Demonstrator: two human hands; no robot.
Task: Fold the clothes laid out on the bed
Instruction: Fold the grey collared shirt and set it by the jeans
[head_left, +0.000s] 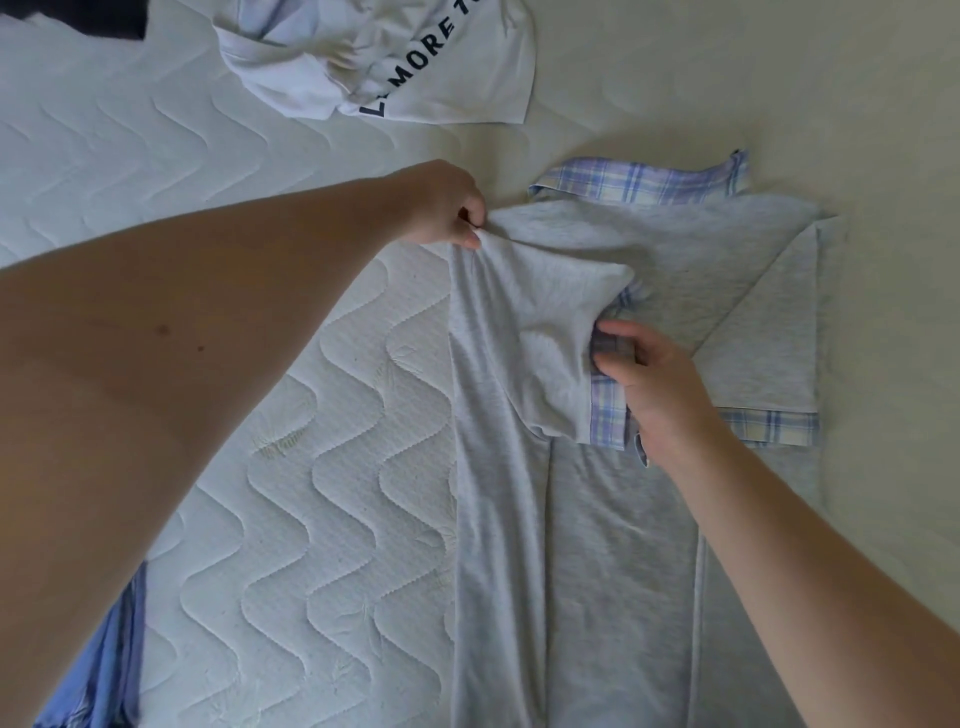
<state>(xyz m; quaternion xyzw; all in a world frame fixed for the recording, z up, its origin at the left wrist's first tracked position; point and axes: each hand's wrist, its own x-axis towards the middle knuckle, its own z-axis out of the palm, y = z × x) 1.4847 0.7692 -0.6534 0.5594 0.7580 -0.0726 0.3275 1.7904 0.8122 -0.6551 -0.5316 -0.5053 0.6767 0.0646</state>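
Grey shirt (613, 545) lies on the mattress (291, 467), right of centre, long axis running near-to-far: collar end far, hem off the bottom edge. Light heather grey knit, plaid blue-and-white collar (644, 182) and sleeve cuffs. Right sleeve already folded in across the chest; left side partly folded over. Left hand (447, 208) pinches the shoulder fabric, fingers curled tight, lifting it slightly. Right hand (649, 379) pinches the plaid cuff (608, 395) of the left sleeve between thumb and fingers. White printed T-shirt (415, 57) crumpled at the far edge, well apart.
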